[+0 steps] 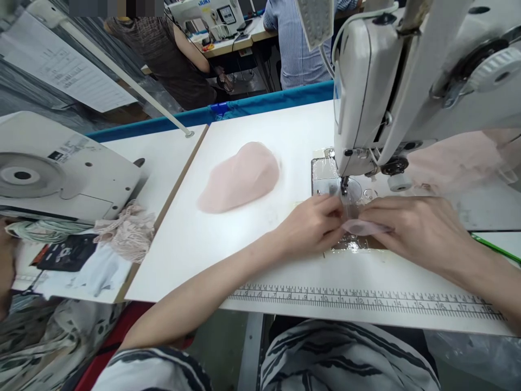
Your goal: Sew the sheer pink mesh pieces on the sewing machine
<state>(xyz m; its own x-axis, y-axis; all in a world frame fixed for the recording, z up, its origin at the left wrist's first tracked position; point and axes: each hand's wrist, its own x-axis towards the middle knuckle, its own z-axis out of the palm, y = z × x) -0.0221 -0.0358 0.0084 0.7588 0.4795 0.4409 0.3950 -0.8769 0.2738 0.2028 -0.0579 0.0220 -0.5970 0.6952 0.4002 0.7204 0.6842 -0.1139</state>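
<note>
A small strip of pale pink fabric [364, 227] stretches between my two hands, just in front of the sewing machine's needle and presser foot [344, 185]. My left hand [317, 222] pinches its left end beside the foot, fingers closed. On the other side, my right hand [411, 220] grips the right end with bent fingers. Both hands rest over the metal needle plate [323, 176]. The white sewing machine [366, 92] rises above them. To the left, a curved pink fabric piece [242, 179] lies flat on the white table.
More pink fabric [451, 163] lies behind the machine arm at right. A printed ruler [366, 301] runs along the front edge. A green pen-like stick [496, 248] sits at far right. Left stand another machine [61, 168] and bundled pinkish ties [128, 231]. Other people work beyond the blue edge [277, 98].
</note>
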